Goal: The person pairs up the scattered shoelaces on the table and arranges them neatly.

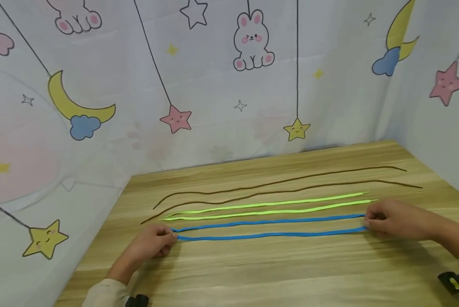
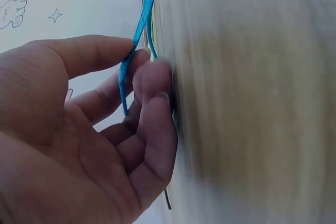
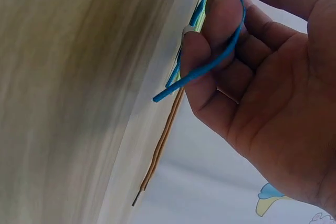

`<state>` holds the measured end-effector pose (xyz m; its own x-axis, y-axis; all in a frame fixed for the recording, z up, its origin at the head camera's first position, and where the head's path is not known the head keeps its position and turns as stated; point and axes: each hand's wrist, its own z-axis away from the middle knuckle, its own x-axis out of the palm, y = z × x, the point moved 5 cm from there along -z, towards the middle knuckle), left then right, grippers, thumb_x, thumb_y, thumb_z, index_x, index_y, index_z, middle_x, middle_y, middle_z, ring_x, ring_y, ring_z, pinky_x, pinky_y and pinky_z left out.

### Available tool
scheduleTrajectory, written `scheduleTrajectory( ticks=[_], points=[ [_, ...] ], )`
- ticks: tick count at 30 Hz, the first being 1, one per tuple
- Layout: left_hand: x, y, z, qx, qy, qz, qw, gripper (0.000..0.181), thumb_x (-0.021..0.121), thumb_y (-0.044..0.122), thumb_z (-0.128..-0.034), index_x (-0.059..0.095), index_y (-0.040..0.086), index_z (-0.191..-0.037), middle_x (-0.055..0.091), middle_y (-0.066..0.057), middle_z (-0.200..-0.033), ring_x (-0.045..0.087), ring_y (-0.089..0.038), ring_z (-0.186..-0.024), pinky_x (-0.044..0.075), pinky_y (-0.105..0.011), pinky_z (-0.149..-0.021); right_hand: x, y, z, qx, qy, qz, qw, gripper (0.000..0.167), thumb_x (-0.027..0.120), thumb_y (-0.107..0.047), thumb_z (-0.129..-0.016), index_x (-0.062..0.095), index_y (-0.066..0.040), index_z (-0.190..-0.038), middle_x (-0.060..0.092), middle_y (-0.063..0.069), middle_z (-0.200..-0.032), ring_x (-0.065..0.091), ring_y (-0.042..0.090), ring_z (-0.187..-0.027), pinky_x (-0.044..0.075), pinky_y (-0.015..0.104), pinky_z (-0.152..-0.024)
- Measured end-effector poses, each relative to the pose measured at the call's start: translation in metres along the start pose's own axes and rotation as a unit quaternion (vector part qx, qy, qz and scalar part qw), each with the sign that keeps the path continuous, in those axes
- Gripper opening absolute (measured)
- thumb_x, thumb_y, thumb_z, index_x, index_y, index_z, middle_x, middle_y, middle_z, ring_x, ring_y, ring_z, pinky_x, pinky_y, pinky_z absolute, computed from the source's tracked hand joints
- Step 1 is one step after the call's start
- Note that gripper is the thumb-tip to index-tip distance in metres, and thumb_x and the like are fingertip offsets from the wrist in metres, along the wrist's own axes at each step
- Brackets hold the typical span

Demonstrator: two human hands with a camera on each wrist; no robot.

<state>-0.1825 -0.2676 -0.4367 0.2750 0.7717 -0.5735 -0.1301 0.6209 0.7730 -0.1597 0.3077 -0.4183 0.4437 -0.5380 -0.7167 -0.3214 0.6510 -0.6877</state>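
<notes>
Two flat blue shoelaces, a farther one (image 1: 248,222) and a nearer one (image 1: 271,234), stretch side by side across the wooden table. My left hand (image 1: 152,245) is at their left ends, pinching a blue lace (image 2: 140,27) between thumb and index finger; its tip hangs down over the curled fingers. At the right ends, my right hand (image 1: 402,218) pinches blue lace too. A loose blue tail (image 3: 202,69) crosses its fingers in the right wrist view, with another blue end beside it near the tabletop. The fingers hide part of both laces.
Behind the blue laces lie two bright green laces (image 1: 275,212), then two thin brown laces (image 1: 275,192), roughly parallel. The wooden table (image 1: 252,268) ends at a white curtain (image 1: 214,85) printed with stars, moons and rabbits, which also hangs along both sides.
</notes>
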Motion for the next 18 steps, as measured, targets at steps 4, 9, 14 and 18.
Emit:
scheduleTrajectory(
  ticks=[4,9,14,18],
  points=[
    [-0.001,0.007,0.000,0.020,0.016,-0.034,0.9991,0.016,0.065,0.015,-0.0977,0.066,0.002,-0.090,0.058,-0.006,-0.070,0.054,-0.019,-0.065,0.047,-0.032,-0.059,-0.004,0.000,0.001,0.011,0.025,0.046,0.9985,0.016,0.059,-0.015,-0.102,0.064,-0.013,-0.087,0.048,-0.011,-0.067,0.041,0.001,-0.058,0.037,0.025,-0.050],
    [-0.003,0.012,0.001,0.041,0.036,-0.087,0.9947,0.012,0.069,0.016,-0.0951,0.071,0.004,-0.092,0.067,-0.003,-0.083,0.061,-0.018,-0.072,0.051,-0.034,-0.064,-0.008,0.000,0.003,0.041,0.053,0.104,0.9923,0.009,0.062,-0.015,-0.101,0.066,-0.011,-0.094,0.053,-0.008,-0.076,0.043,0.002,-0.065,0.038,0.025,-0.055],
    [-0.017,0.007,0.006,0.033,0.067,-0.214,0.9740,0.016,0.070,0.030,-0.0927,0.073,0.014,-0.096,0.069,0.000,-0.096,0.063,-0.018,-0.086,0.051,-0.040,-0.071,-0.009,-0.003,0.005,0.063,0.071,0.174,0.9801,0.014,0.062,-0.018,-0.100,0.061,-0.016,-0.086,0.049,-0.010,-0.072,0.041,0.002,-0.061,0.036,0.026,-0.056],
    [-0.031,0.001,0.012,0.000,0.081,-0.283,0.9557,0.026,0.062,0.040,-0.0968,0.071,0.016,-0.103,0.070,-0.001,-0.103,0.065,-0.021,-0.091,0.052,-0.044,-0.071,-0.009,-0.010,-0.001,0.049,0.079,0.194,0.9766,0.014,0.061,-0.019,-0.101,0.061,-0.017,-0.087,0.051,-0.012,-0.072,0.042,0.002,-0.061,0.038,0.026,-0.056]
  ],
)
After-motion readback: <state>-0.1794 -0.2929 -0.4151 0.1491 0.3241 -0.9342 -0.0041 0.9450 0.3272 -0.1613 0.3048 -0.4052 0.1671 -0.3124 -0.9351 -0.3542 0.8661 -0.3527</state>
